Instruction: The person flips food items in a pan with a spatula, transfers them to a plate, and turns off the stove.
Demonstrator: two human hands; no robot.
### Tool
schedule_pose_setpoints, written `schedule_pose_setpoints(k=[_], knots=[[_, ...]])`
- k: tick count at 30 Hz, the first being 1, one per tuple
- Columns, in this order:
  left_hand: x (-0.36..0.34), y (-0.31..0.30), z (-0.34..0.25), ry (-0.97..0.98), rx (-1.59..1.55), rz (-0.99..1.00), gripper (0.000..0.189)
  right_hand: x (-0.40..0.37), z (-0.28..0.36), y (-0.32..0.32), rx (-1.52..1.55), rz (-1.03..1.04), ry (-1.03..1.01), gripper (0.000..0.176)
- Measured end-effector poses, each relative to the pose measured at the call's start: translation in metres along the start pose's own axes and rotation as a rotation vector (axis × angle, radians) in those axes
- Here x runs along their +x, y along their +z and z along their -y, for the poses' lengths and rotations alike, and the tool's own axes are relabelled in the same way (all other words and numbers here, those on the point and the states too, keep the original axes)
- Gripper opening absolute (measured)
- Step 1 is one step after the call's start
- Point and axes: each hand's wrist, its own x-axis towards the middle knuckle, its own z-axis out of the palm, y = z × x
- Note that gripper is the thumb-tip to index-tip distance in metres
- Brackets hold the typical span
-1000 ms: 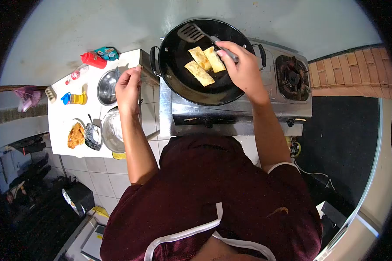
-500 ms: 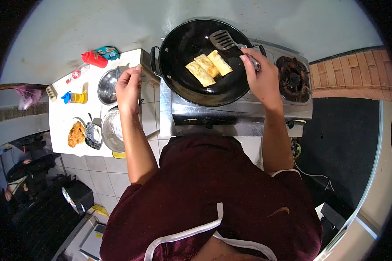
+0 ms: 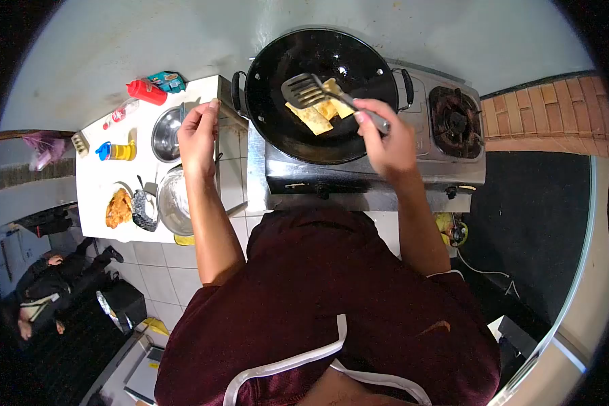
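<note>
Spatula [image 3: 304,88] swung back from the wok's [image 3: 358,64] right side, blade now over the folded rolls [image 3: 311,118] mid-pan, handle clenched in the right hand [image 3: 386,139]; left hand [image 3: 197,132] unmoved at the white counter [image 3: 95,183] edge, curled, grasp unclear.

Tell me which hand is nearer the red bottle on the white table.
Left. The left hand is at the stove-side edge of the white table, across it from the red bottle; the right hand grips a spatula over the wok, farther off.
</note>
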Motion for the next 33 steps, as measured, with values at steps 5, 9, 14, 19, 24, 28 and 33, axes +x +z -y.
schedule_pose_setpoints(k=[5, 9, 14, 19, 24, 28, 33], knots=[[-0.004, 0.002, -0.003, -0.009, 0.026, -0.02, 0.017, -0.001, -0.006, 0.007, 0.016, -0.049, -0.028, 0.018], [-0.005, -0.001, -0.001, -0.003, 0.024, -0.029, 0.017, 0.003, -0.002, 0.001, -0.046, -0.129, -0.012, 0.018], [-0.006, 0.0, 0.001, -0.003, 0.046, -0.035, 0.017, 0.001, -0.011, 0.01, -0.037, -0.07, -0.017, 0.017], [-0.008, -0.006, -0.001, -0.004, 0.063, -0.038, 0.017, 0.005, -0.01, -0.005, -0.024, -0.224, 0.079, 0.017], [-0.008, -0.007, 0.002, 0.003, 0.06, -0.062, 0.018, 0.016, -0.019, -0.018, -0.294, -0.367, -0.168, 0.017], [-0.008, -0.006, 0.003, -0.009, 0.048, -0.066, 0.018, 0.013, -0.021, -0.009, -0.296, -0.321, -0.062, 0.017], [-0.01, -0.005, 0.0, -0.011, 0.049, -0.058, 0.018, 0.008, -0.019, -0.006, -0.163, -0.339, -0.04, 0.017]])
